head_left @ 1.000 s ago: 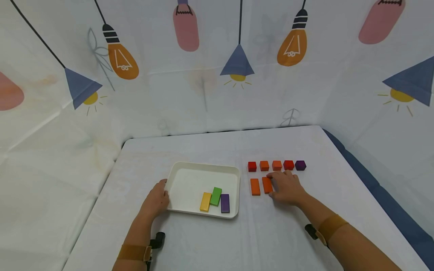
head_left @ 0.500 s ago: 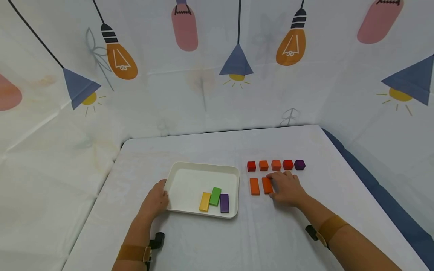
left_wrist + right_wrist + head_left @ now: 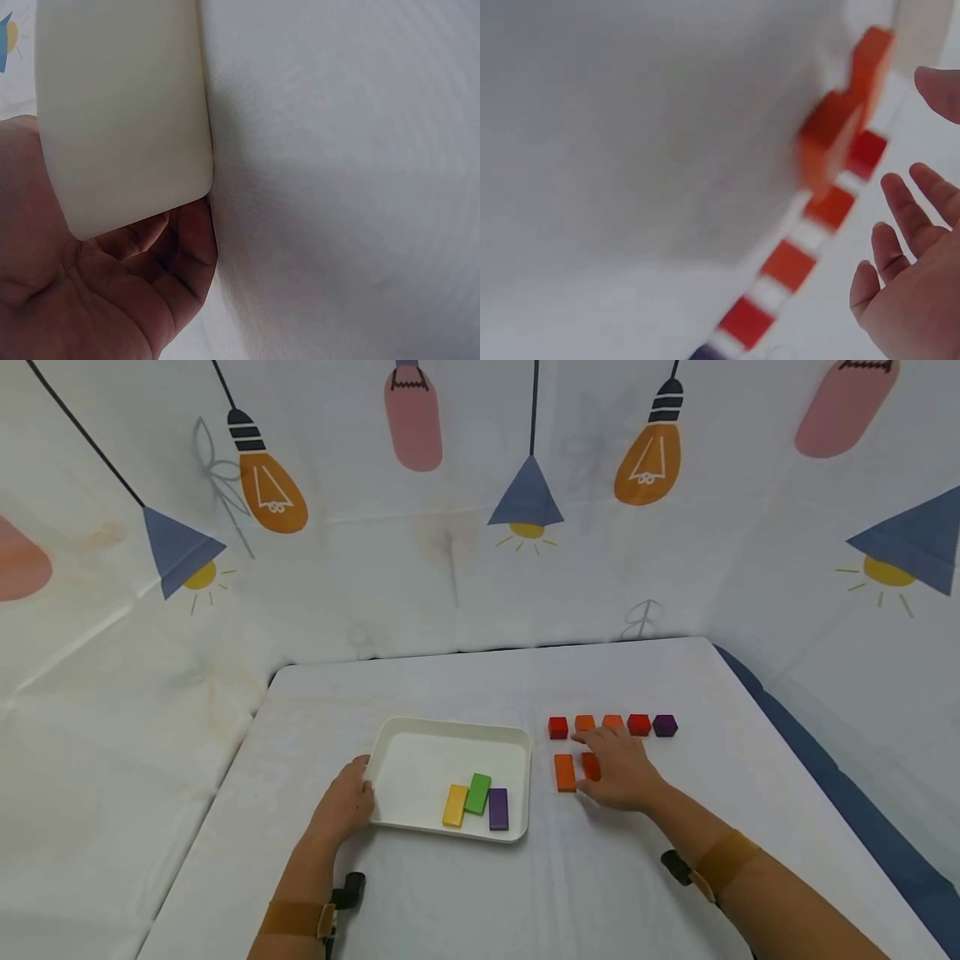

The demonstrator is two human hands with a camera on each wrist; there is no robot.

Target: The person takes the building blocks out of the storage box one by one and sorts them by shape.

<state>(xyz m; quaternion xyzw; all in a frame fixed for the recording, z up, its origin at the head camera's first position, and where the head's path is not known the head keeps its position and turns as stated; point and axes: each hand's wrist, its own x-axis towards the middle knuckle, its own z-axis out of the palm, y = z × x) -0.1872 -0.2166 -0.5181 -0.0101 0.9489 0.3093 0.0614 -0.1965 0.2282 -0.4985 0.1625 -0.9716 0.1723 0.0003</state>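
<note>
At its left side my left hand [image 3: 347,800] grips a white tray [image 3: 427,760]; in the left wrist view, curled fingers [image 3: 191,244] reach the tray's lower edge. Lying in the tray are a yellow block [image 3: 454,806], a green block [image 3: 477,794] and a purple block [image 3: 498,810]. My right hand [image 3: 621,768] hovers over two flat orange blocks, the left one [image 3: 565,773] in plain sight and the right one [image 3: 591,766] partly hidden behind it. Seen from the right wrist, its fingers [image 3: 906,206] are spread and apart from the blurred orange blocks [image 3: 829,139].
Behind the right hand runs a row of small blocks: a red cube [image 3: 557,727], two orange ones, a red block [image 3: 639,725] and a dark purple block [image 3: 665,725]. A white cloth covers the table [image 3: 450,893]; a patterned sheet [image 3: 465,577] hangs behind.
My right hand has let go of the right orange block and shifted a little left, lifting over both flat orange blocks. The left hand and tray stay in place.
</note>
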